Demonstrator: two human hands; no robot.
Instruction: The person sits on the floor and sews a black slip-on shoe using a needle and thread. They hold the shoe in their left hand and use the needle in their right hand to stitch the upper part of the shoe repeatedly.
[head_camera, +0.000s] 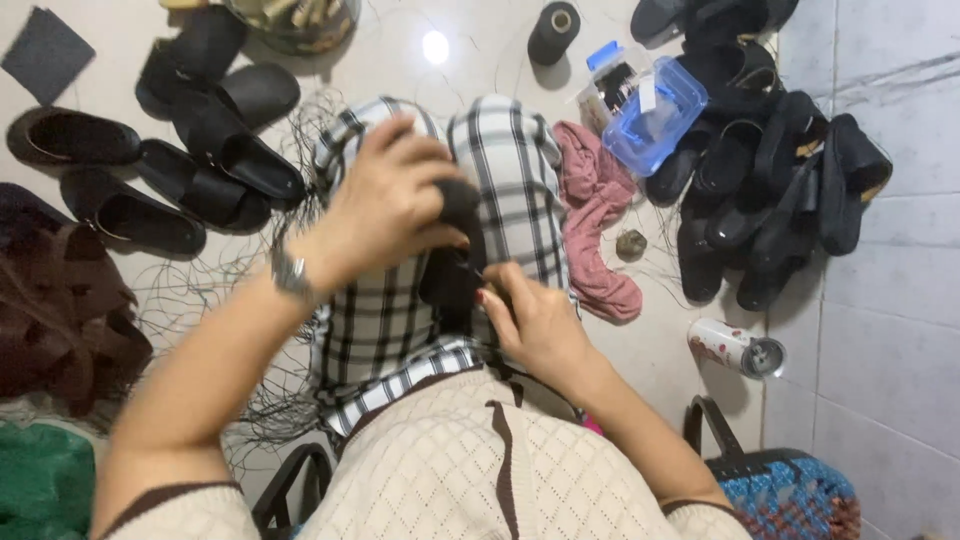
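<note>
left hand (385, 205): clamped over the top of a black shoe piece (455, 255), fingers curled round it, pinning it against the lap. Metal wristwatch (290, 272) on that wrist.
right hand (535, 320): fingertips pinched together at the lower edge of the shoe piece, just touching it. Looks like a needle or thread in the pinch, too small to tell which.
shoe piece: sits on the checked trousers (505, 180), between both hands, over the knees.
step: judged as hand stitching on the piece, mid-stitch, pull or push at the lower edge.
next move needs: left hand holding firm so the piece doesn't twist; right hand a straight draw away from the seam, clear of loose threads.
thread: black strands (215, 290) scattered on the floor at the left, some trailing near the knees. Snag risk.
spool: 1 dark thread spool (553, 32) upright on the floor at top, well apart from the hands.
stock left: pile of black shoes (215, 150) beside the left knee.
stock right: second black shoe pile (780, 190) against the tiled wall.
other: blue plastic box (655, 115) near the pink cloth (600, 210), a can (735, 348) lying on its side at right.
</note>
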